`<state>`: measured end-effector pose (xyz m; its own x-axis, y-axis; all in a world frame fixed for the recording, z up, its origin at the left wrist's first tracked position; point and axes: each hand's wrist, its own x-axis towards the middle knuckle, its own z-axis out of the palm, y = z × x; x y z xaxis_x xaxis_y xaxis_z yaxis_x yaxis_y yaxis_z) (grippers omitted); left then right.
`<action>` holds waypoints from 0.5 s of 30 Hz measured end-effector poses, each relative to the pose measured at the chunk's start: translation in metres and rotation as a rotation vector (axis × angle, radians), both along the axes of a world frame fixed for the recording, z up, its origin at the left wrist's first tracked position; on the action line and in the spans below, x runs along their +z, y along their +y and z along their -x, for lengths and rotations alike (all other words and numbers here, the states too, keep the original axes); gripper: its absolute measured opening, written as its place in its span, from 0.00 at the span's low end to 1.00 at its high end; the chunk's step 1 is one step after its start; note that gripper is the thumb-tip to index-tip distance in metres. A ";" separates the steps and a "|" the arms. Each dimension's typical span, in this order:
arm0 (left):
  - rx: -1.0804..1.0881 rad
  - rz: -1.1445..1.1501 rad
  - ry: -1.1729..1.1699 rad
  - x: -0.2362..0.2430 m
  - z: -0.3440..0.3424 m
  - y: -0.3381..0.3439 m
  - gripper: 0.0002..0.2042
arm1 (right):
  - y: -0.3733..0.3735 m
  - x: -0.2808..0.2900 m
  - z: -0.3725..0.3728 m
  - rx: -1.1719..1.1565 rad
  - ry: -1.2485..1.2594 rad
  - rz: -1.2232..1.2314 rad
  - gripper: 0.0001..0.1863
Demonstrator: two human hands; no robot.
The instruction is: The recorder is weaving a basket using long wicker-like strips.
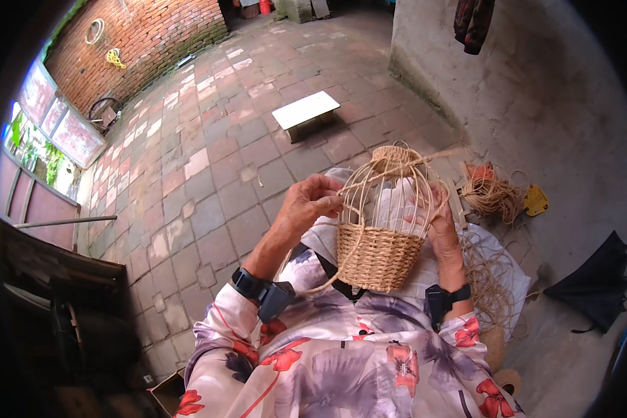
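A partly woven basket (380, 258) of tan twisted cord rests on my lap. Bare pale ribs (377, 202) rise from its woven band and curve in to a small woven ring (390, 161) at the far end. My left hand (313, 200) is at the basket's left side, thumb and fingers pinched on a length of cord by the ribs. That cord (352, 261) hangs down over the weave and loops toward my left wrist. My right hand (435, 217) grips the ribs from the right, some fingers showing inside the frame. Another cord crosses the ribs near the ring.
To the right lie a bundle of tan cord (494, 195), a yellow tag-like piece (536, 200) and loose cord on a white sheet (512, 268). A black umbrella (595, 282) is farther right, beside a grey wall (522, 90). Ahead, a low white-topped stool (305, 110) stands on paving.
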<state>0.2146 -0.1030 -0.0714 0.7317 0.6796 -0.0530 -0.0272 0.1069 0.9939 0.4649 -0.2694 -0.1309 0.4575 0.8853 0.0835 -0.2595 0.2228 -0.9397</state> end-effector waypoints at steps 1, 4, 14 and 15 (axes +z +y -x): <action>-0.011 -0.004 0.025 -0.004 0.000 0.001 0.10 | 0.000 -0.005 -0.003 0.012 -0.006 -0.017 0.44; -0.013 -0.155 0.128 -0.018 -0.001 0.005 0.07 | 0.000 -0.012 -0.006 0.035 -0.020 -0.050 0.47; 0.119 -0.299 0.056 -0.051 -0.012 -0.001 0.11 | 0.015 0.000 0.004 0.025 -0.045 0.088 0.39; 0.060 -0.111 -0.038 -0.044 -0.005 0.000 0.12 | 0.014 -0.003 0.003 0.030 -0.013 0.095 0.43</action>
